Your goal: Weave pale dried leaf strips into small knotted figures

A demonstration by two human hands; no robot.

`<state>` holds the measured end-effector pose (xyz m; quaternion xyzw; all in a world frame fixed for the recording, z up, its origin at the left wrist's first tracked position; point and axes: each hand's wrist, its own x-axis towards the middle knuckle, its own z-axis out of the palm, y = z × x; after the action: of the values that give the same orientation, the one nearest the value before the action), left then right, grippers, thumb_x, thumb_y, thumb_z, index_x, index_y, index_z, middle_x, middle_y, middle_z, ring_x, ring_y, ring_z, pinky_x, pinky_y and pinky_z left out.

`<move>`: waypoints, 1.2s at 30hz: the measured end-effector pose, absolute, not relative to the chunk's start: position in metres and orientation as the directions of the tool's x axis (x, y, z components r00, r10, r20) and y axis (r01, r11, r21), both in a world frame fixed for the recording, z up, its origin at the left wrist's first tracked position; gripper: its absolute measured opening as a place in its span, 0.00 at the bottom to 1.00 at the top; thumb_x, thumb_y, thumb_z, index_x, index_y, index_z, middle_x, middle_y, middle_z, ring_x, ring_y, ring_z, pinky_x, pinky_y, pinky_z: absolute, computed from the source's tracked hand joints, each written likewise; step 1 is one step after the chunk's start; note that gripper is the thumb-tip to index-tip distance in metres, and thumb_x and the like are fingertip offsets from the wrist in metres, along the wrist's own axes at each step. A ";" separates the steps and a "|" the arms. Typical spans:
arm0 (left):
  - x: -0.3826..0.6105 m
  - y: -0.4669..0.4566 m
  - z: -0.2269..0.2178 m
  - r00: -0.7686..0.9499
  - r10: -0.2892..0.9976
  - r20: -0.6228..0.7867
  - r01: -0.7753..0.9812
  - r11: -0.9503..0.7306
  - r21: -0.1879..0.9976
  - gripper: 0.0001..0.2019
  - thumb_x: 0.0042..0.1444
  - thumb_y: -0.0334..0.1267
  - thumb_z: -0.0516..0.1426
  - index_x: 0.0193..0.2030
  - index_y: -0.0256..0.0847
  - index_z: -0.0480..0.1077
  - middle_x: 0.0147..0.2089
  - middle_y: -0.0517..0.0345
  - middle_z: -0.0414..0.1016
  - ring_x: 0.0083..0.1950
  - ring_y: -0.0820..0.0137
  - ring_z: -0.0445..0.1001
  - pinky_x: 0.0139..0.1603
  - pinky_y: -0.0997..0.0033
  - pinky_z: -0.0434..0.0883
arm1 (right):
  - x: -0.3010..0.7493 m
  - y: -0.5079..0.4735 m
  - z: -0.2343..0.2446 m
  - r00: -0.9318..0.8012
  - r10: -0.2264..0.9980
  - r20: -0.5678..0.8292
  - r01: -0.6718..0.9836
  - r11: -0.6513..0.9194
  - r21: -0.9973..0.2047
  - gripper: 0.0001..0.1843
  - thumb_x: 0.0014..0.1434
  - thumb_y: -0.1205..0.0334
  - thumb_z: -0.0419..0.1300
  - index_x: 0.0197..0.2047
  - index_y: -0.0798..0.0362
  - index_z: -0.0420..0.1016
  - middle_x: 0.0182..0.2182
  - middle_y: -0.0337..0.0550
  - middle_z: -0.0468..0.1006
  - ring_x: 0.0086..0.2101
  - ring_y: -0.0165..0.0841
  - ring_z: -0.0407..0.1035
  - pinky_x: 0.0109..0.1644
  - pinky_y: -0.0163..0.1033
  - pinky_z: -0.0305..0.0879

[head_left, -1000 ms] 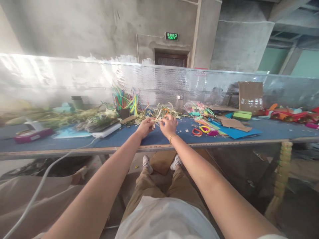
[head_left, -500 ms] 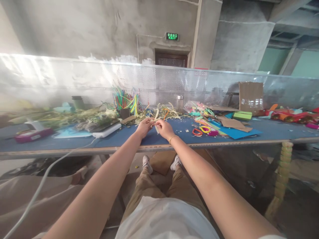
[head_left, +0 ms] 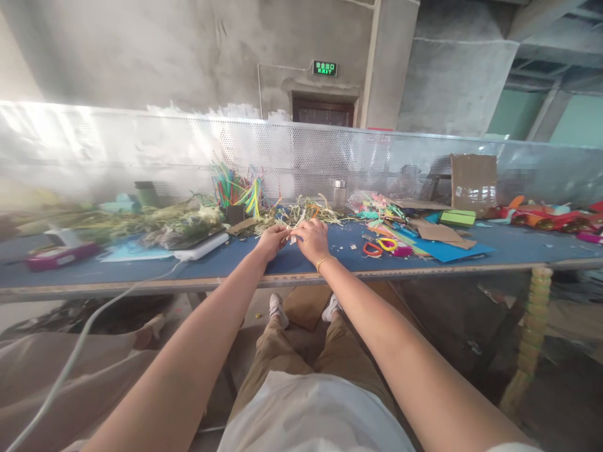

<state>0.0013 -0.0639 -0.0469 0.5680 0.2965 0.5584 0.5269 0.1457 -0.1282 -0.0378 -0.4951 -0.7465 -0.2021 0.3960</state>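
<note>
Both arms reach out over the blue tabletop. My left hand and my right hand meet at the table's middle, fingers pinched on a small bundle of pale straw strips held between them. A gold bracelet sits on my right wrist. Just behind the hands lies a loose heap of straw and coloured strips.
A cup of coloured sticks and a small jar stand at the back by the perforated metal screen. Scissors, coloured paper and cardboard lie to the right. Dried plant stuff, a white slab and a pink box lie left.
My two hands have drawn closer together on the straw bundle, and the loose ends that stuck out between them are now mostly covered by my fingers.
</note>
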 end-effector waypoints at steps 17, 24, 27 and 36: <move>0.002 -0.068 -0.046 0.250 0.906 0.341 -0.174 -0.304 0.937 0.16 0.36 0.41 0.69 0.31 0.37 0.71 0.23 0.60 0.70 0.22 0.77 0.65 0.23 0.76 0.59 | 0.148 -0.123 -0.040 -0.153 0.571 0.806 0.913 0.394 -0.106 0.17 0.65 0.48 0.50 0.40 0.44 0.78 0.42 0.41 0.78 0.46 0.38 0.60 0.54 0.47 0.42; 0.003 -0.068 -0.048 0.267 0.902 0.339 -0.205 -0.291 0.935 0.19 0.33 0.39 0.69 0.32 0.40 0.68 0.25 0.61 0.72 0.27 0.75 0.70 0.26 0.77 0.62 | 0.145 -0.123 -0.041 -0.085 0.600 0.795 0.942 0.310 -0.133 0.17 0.65 0.50 0.52 0.32 0.49 0.75 0.35 0.43 0.78 0.44 0.38 0.61 0.53 0.46 0.42; 0.003 -0.068 -0.048 0.284 0.892 0.352 -0.217 -0.298 0.930 0.20 0.34 0.40 0.69 0.33 0.40 0.67 0.26 0.61 0.73 0.28 0.74 0.71 0.26 0.78 0.62 | 0.145 -0.121 -0.042 -0.021 0.593 0.805 0.934 0.299 -0.196 0.12 0.63 0.54 0.55 0.33 0.49 0.74 0.34 0.42 0.78 0.43 0.37 0.63 0.52 0.44 0.44; 0.005 -0.069 -0.048 0.346 0.811 0.472 -0.148 -0.450 0.881 0.19 0.40 0.45 0.67 0.34 0.39 0.68 0.25 0.61 0.72 0.26 0.75 0.68 0.25 0.76 0.60 | 0.153 -0.105 -0.047 0.217 0.701 0.679 0.728 0.348 -0.591 0.08 0.55 0.55 0.62 0.30 0.50 0.74 0.31 0.38 0.79 0.36 0.33 0.72 0.49 0.40 0.56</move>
<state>0.0049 -0.0689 -0.0480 0.6767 0.2451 0.5166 0.4638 0.1532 -0.1055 -0.0469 -0.5710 -0.6255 -0.0126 0.5315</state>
